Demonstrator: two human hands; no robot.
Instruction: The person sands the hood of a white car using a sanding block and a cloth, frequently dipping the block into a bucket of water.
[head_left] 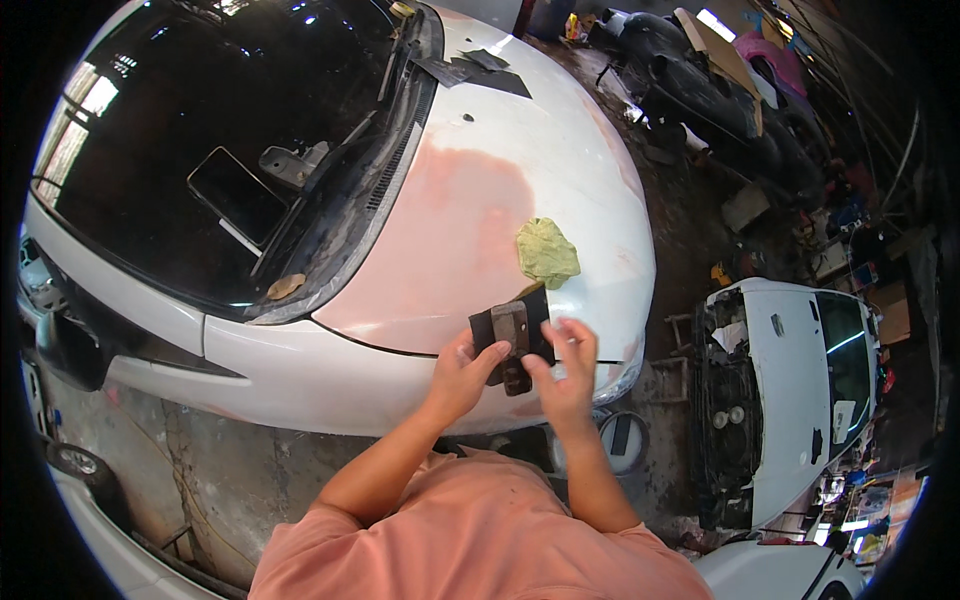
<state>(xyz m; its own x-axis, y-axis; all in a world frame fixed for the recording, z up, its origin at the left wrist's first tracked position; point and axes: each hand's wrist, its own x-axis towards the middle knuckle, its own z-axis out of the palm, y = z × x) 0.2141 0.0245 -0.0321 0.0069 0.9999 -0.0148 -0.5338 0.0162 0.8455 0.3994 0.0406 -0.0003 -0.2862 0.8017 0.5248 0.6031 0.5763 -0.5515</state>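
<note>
In front of my body, over the near edge of a white car hood [590, 190], I hold a worn, dark brown sanding block [510, 325]. A sheet of black sandpaper [538, 312] lies behind it and sticks out on both sides. My left hand [460, 378] grips the block, its thumb pressed on the face. At the sandpaper's right edge, my right hand [570, 375] has thumb and fingertips on the sheet, fingers bent. Just beyond the block, a crumpled yellow-green cloth [548, 253] rests on the hood beside a pinkish sanded patch [440, 230].
Black sandpaper sheets [495, 78] lie on the hood near the windshield. A phone [238, 195] and a grey metal part [293, 162] rest on the windshield. A round lidded bucket [625, 442] stands below the bumper. Another white car [790, 390] with its front stripped stands to the right.
</note>
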